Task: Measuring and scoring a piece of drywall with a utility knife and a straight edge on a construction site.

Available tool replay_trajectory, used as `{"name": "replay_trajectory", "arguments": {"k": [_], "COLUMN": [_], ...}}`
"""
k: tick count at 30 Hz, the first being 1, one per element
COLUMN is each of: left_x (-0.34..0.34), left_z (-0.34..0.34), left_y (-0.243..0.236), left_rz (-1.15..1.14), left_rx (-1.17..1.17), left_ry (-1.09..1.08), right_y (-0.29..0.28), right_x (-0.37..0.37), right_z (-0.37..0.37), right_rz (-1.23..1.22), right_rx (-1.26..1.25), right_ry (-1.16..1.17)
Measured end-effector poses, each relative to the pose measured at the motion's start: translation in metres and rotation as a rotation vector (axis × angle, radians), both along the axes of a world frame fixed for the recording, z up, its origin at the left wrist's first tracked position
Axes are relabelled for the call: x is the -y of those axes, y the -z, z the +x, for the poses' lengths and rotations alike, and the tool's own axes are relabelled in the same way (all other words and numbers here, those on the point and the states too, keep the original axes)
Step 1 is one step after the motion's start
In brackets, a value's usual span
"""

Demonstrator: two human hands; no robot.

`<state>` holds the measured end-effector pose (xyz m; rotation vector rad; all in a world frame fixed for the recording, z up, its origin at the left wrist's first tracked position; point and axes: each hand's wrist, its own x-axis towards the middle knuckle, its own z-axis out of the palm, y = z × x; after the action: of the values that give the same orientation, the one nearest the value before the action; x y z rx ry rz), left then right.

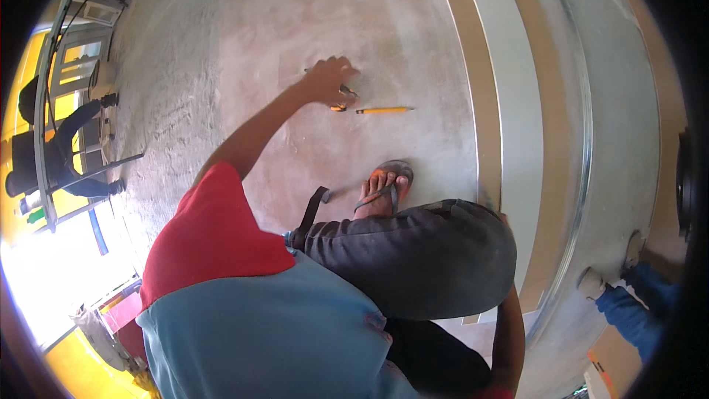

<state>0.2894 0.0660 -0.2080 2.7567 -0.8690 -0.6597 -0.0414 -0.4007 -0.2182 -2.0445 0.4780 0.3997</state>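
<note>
My left hand point(330, 81) reaches out low over the concrete floor, its fingers curled around a small dark and metallic tool point(347, 91) that they partly cover. An orange-yellow piece point(337, 108) shows just below the fingers; I cannot tell whether it belongs to that tool. Right beside it lies a yellow pencil-like stick point(385, 110) with a dark tip. My right arm point(508, 336) passes outside my bent knee. Only a sliver of my right hand point(504, 217) shows past the knee, by the long boards point(521, 118), and its fingers are hidden.
My sandalled foot point(380, 191) is planted near the boards. A metal track point(585, 103) runs along their right side. Another person's legs point(628, 307) stand at the far right. At the left, a person in dark clothes point(55, 148) is by a metal frame point(46, 118).
</note>
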Motion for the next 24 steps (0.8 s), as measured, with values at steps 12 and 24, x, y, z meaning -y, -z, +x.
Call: {"name": "replay_trajectory", "arguments": {"k": [12, 24], "left_x": [0.059, 0.178], "left_z": [-0.042, -0.010], "left_y": [-0.016, -0.065], "left_rz": [-0.684, -0.748], "left_rx": [-0.334, -1.014], "left_ry": [-0.417, -0.328], "right_y": [-0.059, -0.130], "right_x": [-0.117, -0.101], "right_z": [0.167, 0.223], "right_rz": [0.199, 0.208], "right_rx": [0.278, 0.137], "right_ry": [-0.259, -0.368]}}
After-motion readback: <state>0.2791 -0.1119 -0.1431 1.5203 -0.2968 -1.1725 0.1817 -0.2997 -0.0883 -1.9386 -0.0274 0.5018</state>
